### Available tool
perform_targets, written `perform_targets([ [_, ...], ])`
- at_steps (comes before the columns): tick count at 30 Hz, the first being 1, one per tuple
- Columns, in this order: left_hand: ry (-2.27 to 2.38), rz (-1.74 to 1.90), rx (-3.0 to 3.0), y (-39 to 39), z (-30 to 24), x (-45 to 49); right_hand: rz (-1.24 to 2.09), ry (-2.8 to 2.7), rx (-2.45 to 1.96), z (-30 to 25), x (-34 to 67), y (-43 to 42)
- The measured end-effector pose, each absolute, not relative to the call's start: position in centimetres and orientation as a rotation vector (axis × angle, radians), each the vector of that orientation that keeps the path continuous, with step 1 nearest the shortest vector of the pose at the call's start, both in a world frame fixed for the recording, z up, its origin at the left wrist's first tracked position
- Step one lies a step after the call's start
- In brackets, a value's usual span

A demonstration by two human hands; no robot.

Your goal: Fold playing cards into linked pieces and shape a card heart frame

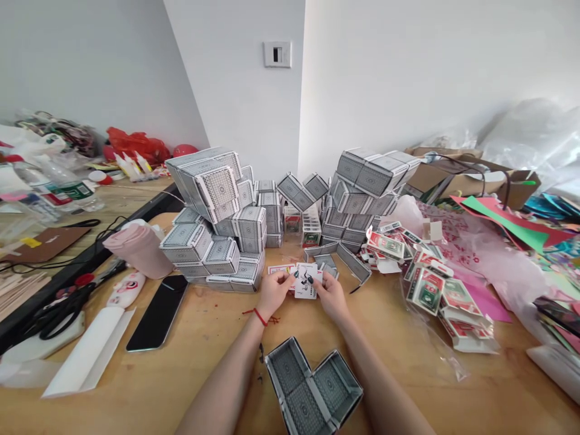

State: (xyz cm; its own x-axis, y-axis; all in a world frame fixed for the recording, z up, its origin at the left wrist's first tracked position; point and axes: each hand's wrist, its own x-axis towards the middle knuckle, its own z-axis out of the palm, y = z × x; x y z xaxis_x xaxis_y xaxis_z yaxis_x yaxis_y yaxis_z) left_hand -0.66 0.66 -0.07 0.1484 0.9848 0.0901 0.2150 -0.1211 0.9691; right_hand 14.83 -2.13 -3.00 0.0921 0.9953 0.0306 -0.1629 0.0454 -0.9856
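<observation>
Both my hands pinch playing cards above the middle of the wooden table. My left hand, with a red string bracelet at the wrist, grips the left edge of a joker card. From the other side my right hand holds the card's right edge, with a red-marked card partly showing behind it. An L-shaped open box made of grey-backed cards lies between my forearms. Just beyond my right hand is a folded strip of joined cards. Other cards behind the left fingers are partly hidden.
Stacks of grey card boxes rise at the left and right. Torn card packets pile up on the right. A black phone, black scissors and a pink cloth roll lie left.
</observation>
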Motion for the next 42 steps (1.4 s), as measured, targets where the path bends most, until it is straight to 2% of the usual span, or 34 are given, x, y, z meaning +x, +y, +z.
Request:
perform_targets([
  [29, 1.216, 1.071, 1.594, 1.0, -0.8, -0.8, 1.16, -1.113, -1.156, -3.7, 15.3, -1.9],
  [34, 1.091, 1.096, 1.352, 1.2, -0.8, -1.1, 1.148, -1.093, -1.168, -3.5, 15.2, -2.0],
  [42, 0.83, 0.836, 1.011, 1.4, -0.2, -1.9, 1.172, -1.01, -1.109, -2.7, 15.0, -2.2],
])
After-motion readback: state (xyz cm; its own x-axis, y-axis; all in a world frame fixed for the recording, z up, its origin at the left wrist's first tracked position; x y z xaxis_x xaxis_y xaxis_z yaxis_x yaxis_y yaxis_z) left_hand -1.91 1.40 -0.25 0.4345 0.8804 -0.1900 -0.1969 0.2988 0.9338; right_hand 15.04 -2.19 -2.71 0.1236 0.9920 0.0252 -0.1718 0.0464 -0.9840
